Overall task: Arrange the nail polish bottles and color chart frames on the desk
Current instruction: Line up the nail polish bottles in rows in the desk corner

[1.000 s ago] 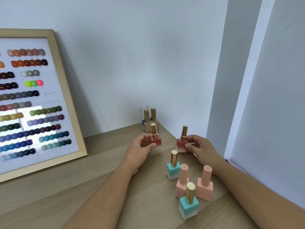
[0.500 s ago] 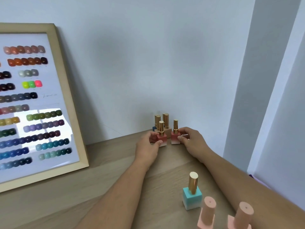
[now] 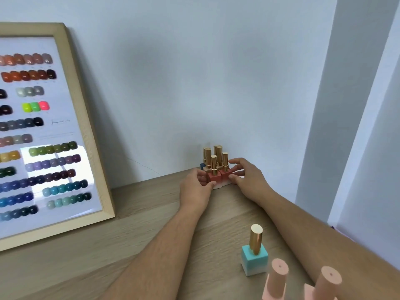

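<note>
At the far left the color chart frame (image 3: 86, 135) leans against the wall, its foot on the bench (image 3: 129, 224), where it stood a second ago. Right of it, the left hand (image 3: 195, 187) has carried its red bottle (image 3: 213, 177) back from mid-bench to the corner; the fingers (image 3: 208, 185) are closed around its base, thumb in front. Touching it on the right is the second red bottle (image 3: 226, 176), pinched at the base by the right hand (image 3: 246, 178), index finger hooked over the top. A second ago these two were apart and nearer; now they sit side by side, just in front of the gold-capped bottles at the wall (image 3: 213, 155). That front row looks placed, so release seems near. Further right and nearer, the teal bottle (image 3: 254, 259) and two pink bottles (image 3: 279, 280) stand untouched, probably next to be moved.
</note>
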